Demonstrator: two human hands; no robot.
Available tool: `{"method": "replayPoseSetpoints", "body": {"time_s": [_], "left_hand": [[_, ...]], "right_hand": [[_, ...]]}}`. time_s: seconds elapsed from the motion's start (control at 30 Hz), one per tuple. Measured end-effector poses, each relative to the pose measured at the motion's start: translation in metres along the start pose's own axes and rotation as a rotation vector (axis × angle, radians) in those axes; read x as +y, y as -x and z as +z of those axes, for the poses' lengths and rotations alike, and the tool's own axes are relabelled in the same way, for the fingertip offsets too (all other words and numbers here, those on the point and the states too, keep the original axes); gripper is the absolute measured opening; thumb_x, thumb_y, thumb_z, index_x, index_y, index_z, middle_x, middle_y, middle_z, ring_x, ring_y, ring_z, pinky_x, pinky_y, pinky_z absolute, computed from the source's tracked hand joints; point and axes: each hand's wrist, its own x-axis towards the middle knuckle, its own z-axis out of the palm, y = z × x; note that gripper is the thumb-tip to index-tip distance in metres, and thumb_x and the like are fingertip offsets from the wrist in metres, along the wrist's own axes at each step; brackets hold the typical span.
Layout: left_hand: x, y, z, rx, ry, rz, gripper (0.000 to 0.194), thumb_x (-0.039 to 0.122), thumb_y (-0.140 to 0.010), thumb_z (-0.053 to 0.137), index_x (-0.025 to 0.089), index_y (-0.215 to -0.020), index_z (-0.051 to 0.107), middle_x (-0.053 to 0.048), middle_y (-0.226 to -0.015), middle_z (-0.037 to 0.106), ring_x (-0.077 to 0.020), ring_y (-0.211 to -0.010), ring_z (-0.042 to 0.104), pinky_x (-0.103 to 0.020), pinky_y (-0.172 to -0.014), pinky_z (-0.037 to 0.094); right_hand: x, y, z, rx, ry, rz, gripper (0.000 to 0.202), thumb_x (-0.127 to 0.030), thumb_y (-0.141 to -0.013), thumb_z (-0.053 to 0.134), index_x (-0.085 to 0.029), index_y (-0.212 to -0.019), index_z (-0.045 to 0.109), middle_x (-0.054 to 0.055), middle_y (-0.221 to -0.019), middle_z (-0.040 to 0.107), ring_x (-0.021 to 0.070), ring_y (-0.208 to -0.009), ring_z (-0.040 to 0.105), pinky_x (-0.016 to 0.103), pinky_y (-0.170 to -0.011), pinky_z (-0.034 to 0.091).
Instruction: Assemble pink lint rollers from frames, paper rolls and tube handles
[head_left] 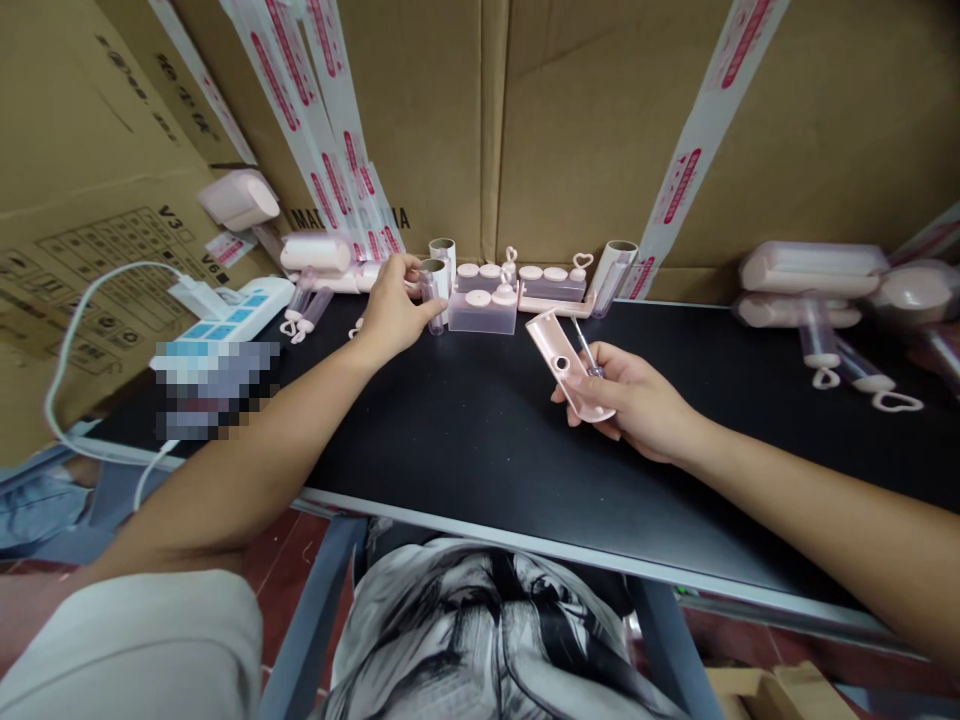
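My left hand (396, 308) is at the back of the black table, its thumb and fingers closed round a clear tube (433, 300). Beside it stand a white roll (443, 256) and a translucent box (481, 318) with round pink pieces on top. In my right hand (626, 395), over the middle of the table, are a curved pink shell (568, 368) with a dark round hole and a thin metal-shafted tool (587, 345). The shell's inner side faces up, and my fingers wrap round its lower end.
A power strip (225, 325) with a white cable lies at the left. Pink lint-roller-like items (814, 270) are piled at the right, others (319, 253) at the back left. Cardboard boxes (585, 130) form a wall behind the black table (465, 430).
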Motion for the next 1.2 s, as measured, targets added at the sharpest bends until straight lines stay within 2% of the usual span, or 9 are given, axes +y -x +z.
{"method": "replayPoseSetpoints", "body": {"time_s": [0.1,0.17,0.27,0.33,0.43,0.6,0.77,0.87,1.2], "left_hand": [[0.013,0.004,-0.01,0.117,-0.076,0.138,0.06,0.028,-0.075,0.09,0.023,-0.125,0.058,-0.011,-0.134,0.056,-0.0261,-0.114,0.064,-0.046,-0.106,0.054],[0.034,0.013,-0.018,0.108,-0.099,0.311,0.046,0.034,-0.084,0.083,0.022,-0.123,0.063,-0.013,-0.133,0.057,-0.0312,-0.125,0.06,-0.049,-0.111,0.05],[0.072,0.042,-0.02,-0.225,-0.172,0.67,0.025,0.041,-0.098,0.067,0.023,-0.115,0.071,-0.009,-0.112,0.068,-0.026,-0.106,0.068,-0.04,-0.094,0.055],[0.094,0.065,-0.014,-0.466,-0.3,0.901,0.027,0.042,-0.105,0.059,0.024,-0.118,0.074,-0.006,-0.098,0.072,-0.0203,-0.087,0.069,-0.033,-0.076,0.052],[0.112,0.091,-0.003,-0.528,-0.434,1.041,0.026,0.034,-0.108,0.054,0.02,-0.11,0.076,-0.007,-0.092,0.075,-0.0195,-0.078,0.069,-0.034,-0.064,0.047],[0.116,0.095,-0.001,-0.613,-0.564,0.986,0.023,0.017,-0.103,0.054,0.018,-0.104,0.077,-0.007,-0.095,0.077,-0.0223,-0.084,0.074,-0.035,-0.064,0.047],[0.11,0.073,-0.011,-0.725,-0.804,0.629,0.02,0.019,-0.101,0.058,0.013,-0.104,0.077,-0.013,-0.1,0.077,-0.0298,-0.089,0.077,-0.037,-0.061,0.046],[0.1,0.058,-0.011,-0.757,-0.904,0.457,0.025,0.02,-0.103,0.054,0.011,-0.107,0.077,-0.016,-0.105,0.077,-0.0328,-0.09,0.078,-0.037,-0.062,0.047],[0.082,0.042,0.007,-0.7,-0.861,0.397,0.03,0.016,-0.102,0.051,0.011,-0.115,0.077,-0.019,-0.112,0.077,-0.0353,-0.098,0.078,-0.039,-0.072,0.053]], "right_hand": [[-0.003,0.0,-0.002,-0.049,0.021,0.044,0.054,-0.055,-0.075,0.093,-0.021,-0.087,0.053,0.006,-0.081,0.08,0.0123,-0.049,0.065,0.015,-0.03,0.031],[-0.005,0.001,-0.004,-0.111,0.032,0.104,0.051,-0.053,-0.075,0.093,-0.02,-0.088,0.056,0.007,-0.084,0.081,0.0125,-0.048,0.065,0.015,-0.028,0.031],[-0.008,0.002,-0.007,-0.215,0.019,0.217,0.047,-0.05,-0.076,0.092,-0.02,-0.087,0.057,0.01,-0.084,0.081,0.0145,-0.047,0.067,0.015,-0.027,0.03],[-0.009,0.003,-0.009,-0.275,0.004,0.29,0.043,-0.049,-0.08,0.089,-0.02,-0.088,0.058,0.011,-0.082,0.082,0.0166,-0.047,0.07,0.015,-0.026,0.029],[-0.011,0.004,-0.009,-0.324,-0.03,0.356,0.038,-0.047,-0.085,0.084,-0.02,-0.088,0.058,0.012,-0.079,0.082,0.0179,-0.046,0.07,0.015,-0.027,0.028],[-0.011,0.0,-0.009,-0.278,-0.043,0.364,0.036,-0.047,-0.085,0.084,-0.019,-0.086,0.061,0.014,-0.078,0.081,0.0176,-0.044,0.068,0.015,-0.026,0.026],[-0.008,-0.01,-0.016,0.031,0.0,0.242,0.021,-0.029,-0.082,0.085,-0.017,-0.083,0.067,0.008,-0.075,0.074,0.0165,-0.052,0.07,0.014,-0.026,0.031],[-0.006,-0.014,-0.019,0.108,0.009,0.185,0.017,-0.026,-0.083,0.084,-0.016,-0.082,0.071,0.005,-0.069,0.067,0.0144,-0.05,0.066,0.016,-0.026,0.034],[-0.003,-0.013,-0.017,0.032,0.04,0.115,0.031,-0.038,-0.075,0.093,-0.017,-0.077,0.071,0.003,-0.068,0.064,0.0119,-0.051,0.06,0.016,-0.029,0.037]]}}
